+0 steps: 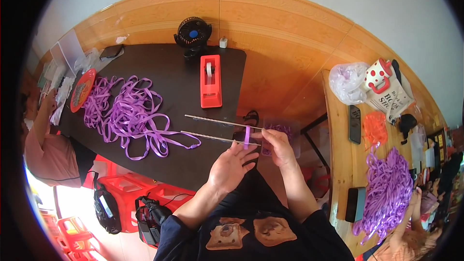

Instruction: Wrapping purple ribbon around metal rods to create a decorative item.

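Two thin metal rods [217,121] reach out side by side past the right edge of the dark table. A short purple ribbon band [247,137] stands across both near their free ends. Below the rods is my left hand [228,170], palm up with fingers spread, its fingertips by the lower rod. My right hand [279,148] is at the rod ends just right of the band, fingers bent together; what they pinch, if anything, is hidden. To the left lies a tangled heap of purple lanyard ribbon [128,108], one loop trailing toward the rods.
On the dark table [186,96] stand a red tape dispenser [210,94], a black fan [193,34] and an orange plate [83,91]. A wooden table [342,164] at right bears more purple ribbon [386,191], a phone [355,124] and a dotted mug [377,74]. People sit at both sides.
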A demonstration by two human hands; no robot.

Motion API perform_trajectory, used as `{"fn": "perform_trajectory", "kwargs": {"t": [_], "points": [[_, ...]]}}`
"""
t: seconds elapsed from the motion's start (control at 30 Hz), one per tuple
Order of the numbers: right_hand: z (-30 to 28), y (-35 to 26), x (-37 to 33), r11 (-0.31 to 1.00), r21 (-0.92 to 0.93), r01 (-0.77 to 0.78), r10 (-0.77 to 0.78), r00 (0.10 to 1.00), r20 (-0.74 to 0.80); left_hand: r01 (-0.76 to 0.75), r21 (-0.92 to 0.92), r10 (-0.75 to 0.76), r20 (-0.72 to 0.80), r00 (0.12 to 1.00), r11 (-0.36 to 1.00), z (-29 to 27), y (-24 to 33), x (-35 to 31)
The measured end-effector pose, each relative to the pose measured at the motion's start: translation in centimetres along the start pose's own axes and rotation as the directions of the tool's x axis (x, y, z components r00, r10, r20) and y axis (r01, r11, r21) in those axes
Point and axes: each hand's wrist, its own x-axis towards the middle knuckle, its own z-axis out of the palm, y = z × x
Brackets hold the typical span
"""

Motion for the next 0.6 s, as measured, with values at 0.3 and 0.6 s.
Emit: {"fn": "perform_trajectory", "kwargs": {"t": [0.3, 0.6], "points": [[-1.0, 1.8, 1.3, 0.993, -0.023, 0.120, -0.116, 0.982, 0.146, 0.000, -0.039, 0.000, 0.009, 1.000, 0.999, -0.2, -0.1, 0.1], [1.0, 3.6, 3.5, 0.991, 0.088, -0.102, 0.069, 0.945, 0.319, -0.008, -0.074, 0.010, 0.024, 1.000, 0.997, -0.8, -0.4, 0.2]]}}
